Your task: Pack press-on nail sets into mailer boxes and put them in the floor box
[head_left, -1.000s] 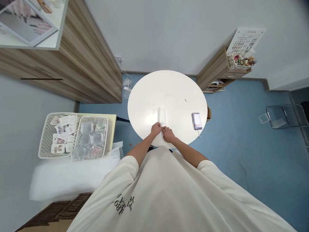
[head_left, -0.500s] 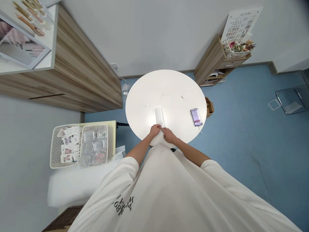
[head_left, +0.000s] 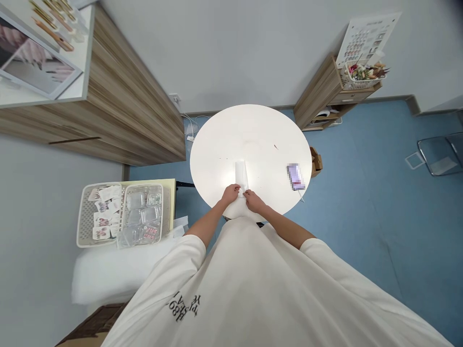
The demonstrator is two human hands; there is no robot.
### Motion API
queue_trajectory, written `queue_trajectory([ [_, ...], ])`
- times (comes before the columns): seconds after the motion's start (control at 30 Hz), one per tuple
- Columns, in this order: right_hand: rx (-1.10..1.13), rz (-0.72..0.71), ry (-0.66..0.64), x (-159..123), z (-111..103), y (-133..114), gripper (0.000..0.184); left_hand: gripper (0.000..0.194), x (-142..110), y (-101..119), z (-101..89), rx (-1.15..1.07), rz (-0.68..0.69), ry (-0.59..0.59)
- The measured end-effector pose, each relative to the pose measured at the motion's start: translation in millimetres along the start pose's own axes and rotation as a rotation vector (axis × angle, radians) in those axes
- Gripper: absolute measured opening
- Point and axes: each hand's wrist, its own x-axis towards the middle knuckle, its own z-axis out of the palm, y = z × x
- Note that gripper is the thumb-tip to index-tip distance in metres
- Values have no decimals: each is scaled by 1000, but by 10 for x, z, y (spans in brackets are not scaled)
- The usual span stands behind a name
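A narrow white strip (head_left: 240, 172), thin and slightly glossy like a folded sheet or flat sleeve, lies lengthwise on the white round table (head_left: 253, 123). Its near end is pinched by my left hand (head_left: 230, 193) on the left, with the fingers bent inward. My right hand (head_left: 254, 201) grips the same end from the right, fingertips pressed together. A small crumpled white part shows between the two hands. Whether the strip has layers or an opening, I cannot make out.
A blurred phone (head_left: 295, 176) with a cable lies on the table's right side. Two white baskets (head_left: 161, 214) with packets and clear boxes stand at left. A wooden cabinet (head_left: 137, 91) rises behind them; a smaller one (head_left: 320, 91) stands back right, near a cardboard box (head_left: 317, 163).
The hands came together at the strip's near end half a second ago and are now slightly apart, with the white end showing between them. The camera view has shifted a little.
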Motion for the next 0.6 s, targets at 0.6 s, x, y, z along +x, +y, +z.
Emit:
queue_trajectory([
  [0.6, -254, 33, -43, -72, -157, -140, 56, 43, -92, 251, -2, 519, 308, -69],
])
